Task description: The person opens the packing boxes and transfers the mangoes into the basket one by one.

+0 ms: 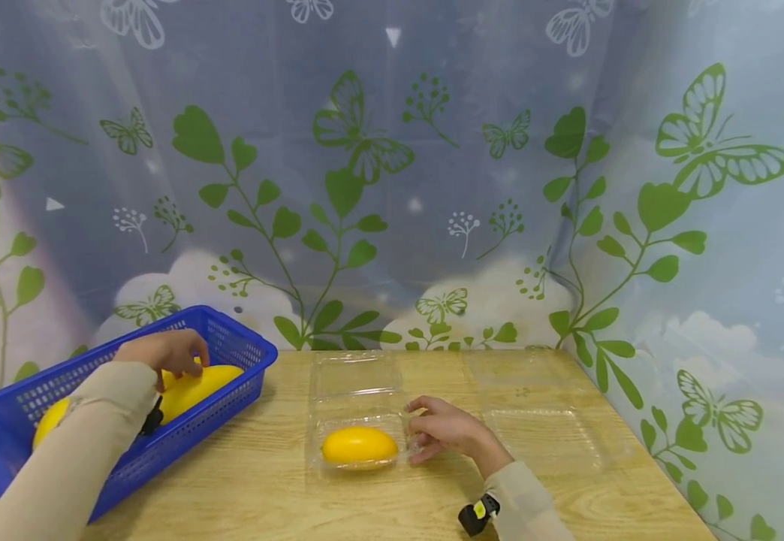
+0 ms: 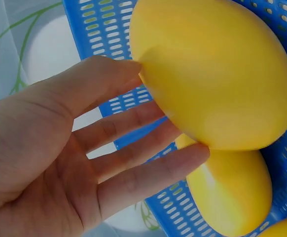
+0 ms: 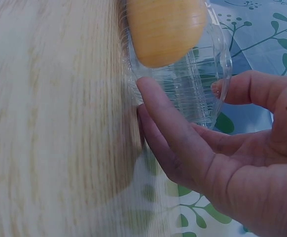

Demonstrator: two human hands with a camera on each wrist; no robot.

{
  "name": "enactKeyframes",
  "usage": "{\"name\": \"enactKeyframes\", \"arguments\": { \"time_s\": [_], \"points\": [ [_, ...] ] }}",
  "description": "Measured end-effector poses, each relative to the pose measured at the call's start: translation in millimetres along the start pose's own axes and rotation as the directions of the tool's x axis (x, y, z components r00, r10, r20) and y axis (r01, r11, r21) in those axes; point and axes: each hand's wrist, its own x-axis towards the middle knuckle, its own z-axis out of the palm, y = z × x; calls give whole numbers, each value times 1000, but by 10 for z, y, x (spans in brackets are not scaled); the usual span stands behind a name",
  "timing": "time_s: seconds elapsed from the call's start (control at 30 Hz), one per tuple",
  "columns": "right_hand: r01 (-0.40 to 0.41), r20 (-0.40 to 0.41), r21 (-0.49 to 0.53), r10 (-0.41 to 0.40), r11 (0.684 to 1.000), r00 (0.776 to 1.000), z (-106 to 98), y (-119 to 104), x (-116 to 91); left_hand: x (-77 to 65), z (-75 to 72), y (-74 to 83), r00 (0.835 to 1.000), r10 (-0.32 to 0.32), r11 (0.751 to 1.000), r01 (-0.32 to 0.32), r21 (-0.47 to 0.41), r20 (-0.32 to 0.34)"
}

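Observation:
My left hand (image 1: 174,352) reaches into the blue basket (image 1: 233,323) over a smooth yellow oval fruit (image 1: 203,391). In the left wrist view, thumb and fairly straight fingers (image 2: 156,170) spread along one end of the fruit, their tips at its edge. A second yellow fruit (image 2: 232,192) lies beneath it. My right hand (image 1: 449,432) is beside a clear plastic clamshell container (image 1: 354,373) holding one yellow fruit (image 1: 360,447). In the right wrist view, its thumb lies at the container's rim (image 3: 225,64), and the loosely bent fingers touch the lower side.
A second clear plastic container (image 1: 541,436) lies farther right on the wooden table (image 1: 263,466). Another yellow fruit (image 1: 52,421) shows at the basket's near end, partly behind my left forearm. Behind the table hangs a curtain (image 1: 392,248) printed with leaves and butterflies.

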Motion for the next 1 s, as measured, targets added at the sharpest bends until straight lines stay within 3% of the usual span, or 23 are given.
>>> {"name": "enactKeyframes", "arguments": {
  "time_s": [0.17, 0.47, 1.0],
  "points": [
    [1, 1, 0, -1, 1000, 1000, -1, -7, -4, -18, -17, 63, 1000, 8, 998, -9, 57, 12],
    [-1, 4, 1, 1, 1000, 1000, 8, -35, -13, -21, 11, 83, 1000, 22, 998, -21, 66, -15],
    [-7, -5, -3, 7, 1000, 1000, 16, -11, -11, -48, -74, 227, 997, 78, 994, -79, 69, 18]
  ]
}}
